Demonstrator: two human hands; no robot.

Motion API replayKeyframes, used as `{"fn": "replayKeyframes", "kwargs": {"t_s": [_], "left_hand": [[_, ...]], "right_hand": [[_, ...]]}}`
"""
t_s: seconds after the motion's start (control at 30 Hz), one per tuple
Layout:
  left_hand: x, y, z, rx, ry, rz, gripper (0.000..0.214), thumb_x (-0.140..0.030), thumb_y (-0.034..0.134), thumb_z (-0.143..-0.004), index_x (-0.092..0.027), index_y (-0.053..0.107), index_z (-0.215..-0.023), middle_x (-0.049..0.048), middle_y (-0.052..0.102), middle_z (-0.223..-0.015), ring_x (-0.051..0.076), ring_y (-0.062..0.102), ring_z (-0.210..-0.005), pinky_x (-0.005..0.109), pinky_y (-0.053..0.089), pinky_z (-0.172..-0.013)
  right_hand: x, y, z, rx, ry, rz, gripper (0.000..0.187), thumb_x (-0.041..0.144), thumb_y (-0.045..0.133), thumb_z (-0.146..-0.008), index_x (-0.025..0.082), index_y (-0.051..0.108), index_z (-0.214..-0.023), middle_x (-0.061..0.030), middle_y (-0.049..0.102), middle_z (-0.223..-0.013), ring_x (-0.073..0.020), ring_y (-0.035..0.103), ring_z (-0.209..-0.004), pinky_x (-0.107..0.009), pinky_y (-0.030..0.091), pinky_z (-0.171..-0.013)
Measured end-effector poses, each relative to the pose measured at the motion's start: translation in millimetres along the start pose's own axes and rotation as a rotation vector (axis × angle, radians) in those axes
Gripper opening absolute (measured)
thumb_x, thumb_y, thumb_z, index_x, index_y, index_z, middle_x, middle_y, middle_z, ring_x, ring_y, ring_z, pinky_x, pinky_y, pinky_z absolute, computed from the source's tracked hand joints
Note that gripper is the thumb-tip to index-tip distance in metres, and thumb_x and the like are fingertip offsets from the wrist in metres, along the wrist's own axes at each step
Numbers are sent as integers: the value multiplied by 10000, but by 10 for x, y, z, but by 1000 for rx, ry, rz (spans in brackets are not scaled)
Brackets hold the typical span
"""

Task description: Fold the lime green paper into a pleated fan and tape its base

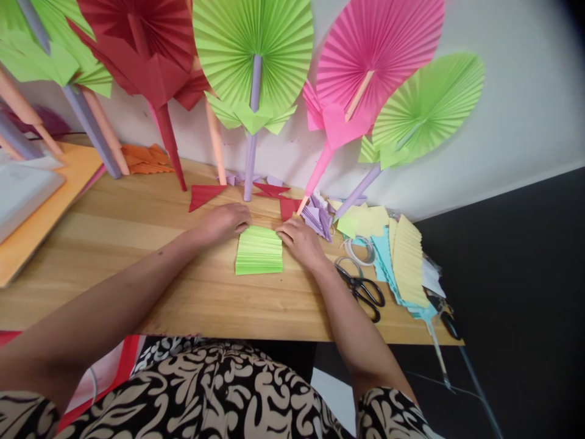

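A light green sheet of pleated paper (259, 253) lies on the wooden table in front of me, with folds running across it. My left hand (226, 219) is closed at its far left corner, fingers curled in. At the far right corner my right hand (299, 239) pinches the paper's edge, thumb and fingers together. The far edge between the hands stays flat on the wood. Fingertips of both hands are partly hidden by the knuckles.
Paper fans, such as a green fan (256, 46) and a pink fan (379, 46), lean on the wall behind. Black-handled scissors (369, 294), a tape roll (360, 251) and cream pleated paper (408, 262) lie right. An orange board (68, 183) is left; red scraps (205, 196) lie beyond.
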State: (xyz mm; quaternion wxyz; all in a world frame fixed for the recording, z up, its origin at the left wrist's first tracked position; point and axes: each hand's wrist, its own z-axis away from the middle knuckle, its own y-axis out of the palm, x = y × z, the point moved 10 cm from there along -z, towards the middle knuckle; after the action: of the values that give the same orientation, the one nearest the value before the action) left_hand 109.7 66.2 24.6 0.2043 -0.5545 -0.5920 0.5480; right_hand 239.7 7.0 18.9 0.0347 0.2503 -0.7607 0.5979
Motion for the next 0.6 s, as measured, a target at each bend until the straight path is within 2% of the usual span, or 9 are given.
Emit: {"fn": "replayKeyframes", "kwargs": {"t_s": [0.17, 0.33, 0.47, 0.6], "left_hand": [[-33, -32, 0, -15, 7, -31, 242, -111, 473, -886, -172, 536, -660, 38, 575, -724, 167, 512, -687, 280, 318, -598], [-40, -40, 1, -1, 4, -1, 248, -80, 473, -865, -170, 517, -639, 32, 565, -713, 155, 499, -660, 277, 309, -591], [-13, -24, 12, 18, 2, 12, 245, -173, 492, -937, -162, 605, -720, 51, 627, -798, 170, 564, -756, 275, 370, -661], [-12, 2, 30, 35, 41, 20, 268, -319, 526, -972, -162, 685, -824, 72, 683, -876, 196, 607, -845, 290, 418, -739]], "right_hand": [[-5, -4, 12, 14, -28, -17, 158, 300, 608, -956, 215, 728, -1013, -66, 722, -999, -202, 633, -941, -318, 460, -822], [97, 8, 15, 36, -62, 106, 199, 302, 564, -980, 215, 737, -936, -65, 717, -936, -201, 626, -892, -314, 441, -768], [208, 15, 10, 58, -92, 221, 240, 265, 521, -1000, 214, 721, -878, -57, 697, -875, -191, 605, -854, -302, 402, -710], [245, 8, -1, 65, -94, 246, 233, 246, 526, -994, 206, 701, -846, -62, 680, -852, -192, 589, -830, -303, 389, -696]]}}
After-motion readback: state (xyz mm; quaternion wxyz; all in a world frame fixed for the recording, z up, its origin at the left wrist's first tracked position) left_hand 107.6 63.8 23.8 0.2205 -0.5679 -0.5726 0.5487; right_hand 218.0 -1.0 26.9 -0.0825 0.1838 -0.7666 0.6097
